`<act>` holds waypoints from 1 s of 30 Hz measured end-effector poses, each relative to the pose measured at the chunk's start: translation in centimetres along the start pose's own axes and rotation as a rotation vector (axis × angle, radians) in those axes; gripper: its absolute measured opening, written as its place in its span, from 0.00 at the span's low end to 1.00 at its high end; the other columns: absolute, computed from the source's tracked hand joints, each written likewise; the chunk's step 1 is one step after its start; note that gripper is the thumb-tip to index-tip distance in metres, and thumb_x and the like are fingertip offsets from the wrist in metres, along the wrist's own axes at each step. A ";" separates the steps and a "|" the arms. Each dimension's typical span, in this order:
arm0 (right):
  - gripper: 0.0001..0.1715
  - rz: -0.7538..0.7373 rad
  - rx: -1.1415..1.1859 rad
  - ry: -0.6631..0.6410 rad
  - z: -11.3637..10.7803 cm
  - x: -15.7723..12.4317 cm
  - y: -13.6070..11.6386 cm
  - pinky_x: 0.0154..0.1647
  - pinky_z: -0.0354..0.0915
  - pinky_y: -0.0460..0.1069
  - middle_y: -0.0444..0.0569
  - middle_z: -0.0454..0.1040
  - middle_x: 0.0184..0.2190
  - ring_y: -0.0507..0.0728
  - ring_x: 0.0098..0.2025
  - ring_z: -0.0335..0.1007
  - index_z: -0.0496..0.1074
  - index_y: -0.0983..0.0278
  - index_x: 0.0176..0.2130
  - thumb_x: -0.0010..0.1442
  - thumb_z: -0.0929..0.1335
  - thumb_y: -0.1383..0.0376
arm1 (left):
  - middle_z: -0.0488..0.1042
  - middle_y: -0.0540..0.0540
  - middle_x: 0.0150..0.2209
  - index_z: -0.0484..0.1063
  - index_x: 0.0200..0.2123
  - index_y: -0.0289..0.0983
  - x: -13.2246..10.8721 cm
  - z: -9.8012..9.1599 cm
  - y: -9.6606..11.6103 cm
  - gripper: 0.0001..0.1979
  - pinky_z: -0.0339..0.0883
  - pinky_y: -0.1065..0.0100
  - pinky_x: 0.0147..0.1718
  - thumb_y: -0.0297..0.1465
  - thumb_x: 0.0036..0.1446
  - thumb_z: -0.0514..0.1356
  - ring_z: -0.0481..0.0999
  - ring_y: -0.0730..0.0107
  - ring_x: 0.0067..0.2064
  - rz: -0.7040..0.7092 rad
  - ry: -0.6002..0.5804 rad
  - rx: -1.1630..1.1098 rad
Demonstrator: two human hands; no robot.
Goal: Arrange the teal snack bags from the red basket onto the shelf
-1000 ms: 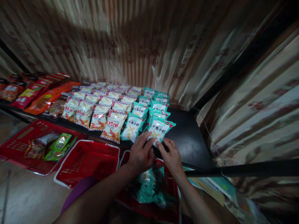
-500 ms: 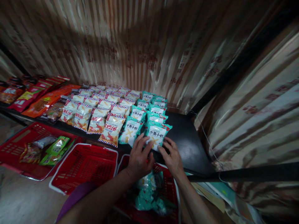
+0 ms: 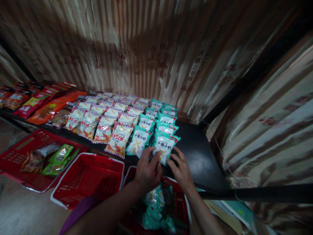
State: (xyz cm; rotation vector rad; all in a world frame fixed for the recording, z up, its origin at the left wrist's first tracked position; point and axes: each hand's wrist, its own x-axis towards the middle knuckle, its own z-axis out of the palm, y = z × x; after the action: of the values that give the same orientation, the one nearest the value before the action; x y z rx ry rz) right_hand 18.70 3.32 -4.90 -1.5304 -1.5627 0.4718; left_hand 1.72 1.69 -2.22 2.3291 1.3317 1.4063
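Observation:
A teal-and-white snack bag (image 3: 165,143) stands, leaning back, at the front of the right-hand teal column on the black shelf (image 3: 194,147). At its lower left edge, my left hand (image 3: 147,170) has its fingers curled against the bag. My right hand (image 3: 180,167) grips the opposite lower edge with thumb and fingers. Another teal snack bag (image 3: 139,141) sits just left of it, at the front of the neighbouring column. Beneath my forearms, more teal bags (image 3: 156,209) lie loosely in a red basket (image 3: 182,199).
White shrimp snack bags (image 3: 119,138) fill the shelf to the left, then orange packets (image 3: 52,107) and red ones (image 3: 36,98). Two more red baskets stand below: one (image 3: 85,156) in the middle, one (image 3: 14,150) holding green packets. A thin wire (image 3: 218,147) hangs at right.
The view has shifted slightly, so the shelf sits a little lower in it. Both hands stay at the same front teal bag, with little visible movement.

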 end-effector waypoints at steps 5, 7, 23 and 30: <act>0.17 0.010 0.017 -0.002 0.2 0.0 -0.1 0.57 0.57 0.66 0.57 0.67 0.55 0.67 0.57 0.61 0.76 0.61 0.34 0.52 0.67 0.53 | 0.65 0.36 0.51 0.64 0.52 0.34 0.1 -0.1 -0.1 0.21 0.68 0.55 0.50 0.22 0.55 0.52 0.67 0.58 0.53 -0.021 0.022 0.021; 0.18 0.044 0.043 0.005 0.2 0.1 -0.1 0.56 0.57 0.66 0.58 0.67 0.54 0.67 0.56 0.62 0.76 0.61 0.36 0.51 0.67 0.52 | 0.65 0.36 0.52 0.65 0.52 0.34 0.1 0.0 -0.1 0.20 0.67 0.55 0.51 0.22 0.55 0.52 0.67 0.58 0.53 -0.018 0.026 0.030; 0.41 0.250 0.259 -0.005 0.1 0.1 -2.0 0.64 0.47 0.60 0.56 0.58 0.63 0.63 0.65 0.51 0.56 0.64 0.62 0.56 0.64 0.46 | 0.63 0.33 0.57 0.59 0.58 0.31 -0.8 1.0 1.2 0.27 0.66 0.54 0.53 0.21 0.53 0.50 0.60 0.55 0.61 0.026 0.086 0.240; 0.39 0.204 0.317 -0.085 1.1 0.8 -2.6 0.65 0.47 0.55 0.53 0.57 0.64 0.60 0.64 0.52 0.54 0.63 0.63 0.59 0.62 0.48 | 0.62 0.36 0.58 0.58 0.60 0.32 -0.9 1.4 1.2 0.28 0.66 0.56 0.53 0.21 0.54 0.50 0.60 0.56 0.60 0.011 0.000 0.273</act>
State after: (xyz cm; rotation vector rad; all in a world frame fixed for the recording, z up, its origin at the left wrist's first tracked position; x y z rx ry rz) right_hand 16.35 3.98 -3.25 -1.4412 -1.3246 0.8666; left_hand 3.37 0.76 -3.04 2.5031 1.6034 1.2990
